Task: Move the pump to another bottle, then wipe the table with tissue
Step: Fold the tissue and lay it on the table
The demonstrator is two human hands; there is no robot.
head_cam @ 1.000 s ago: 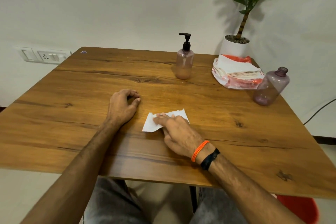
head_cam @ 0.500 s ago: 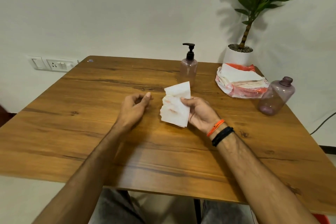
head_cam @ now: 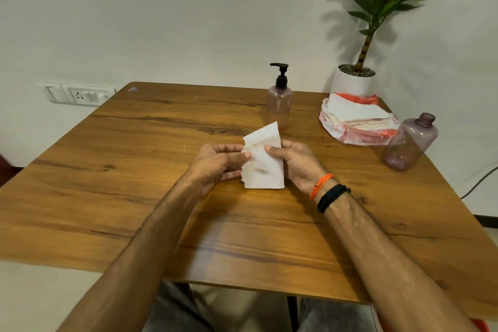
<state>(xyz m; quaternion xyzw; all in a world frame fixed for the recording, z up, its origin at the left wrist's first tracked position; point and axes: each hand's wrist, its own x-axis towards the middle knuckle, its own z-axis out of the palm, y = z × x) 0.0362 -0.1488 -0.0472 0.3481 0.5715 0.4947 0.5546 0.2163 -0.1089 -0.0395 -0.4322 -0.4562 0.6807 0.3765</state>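
Partly, the folded white tissue is covered by thumbs, and the brownish smudges on its soft, ragged-edged sheet are hard to make out. It is held upright above the wooden desk, pinched by the left hand and the right hand; half a second ago only the right hand held it. Behind it, the black pump is seated on a translucent bottle. An uncapped bottle is seen tilted at the right edge.
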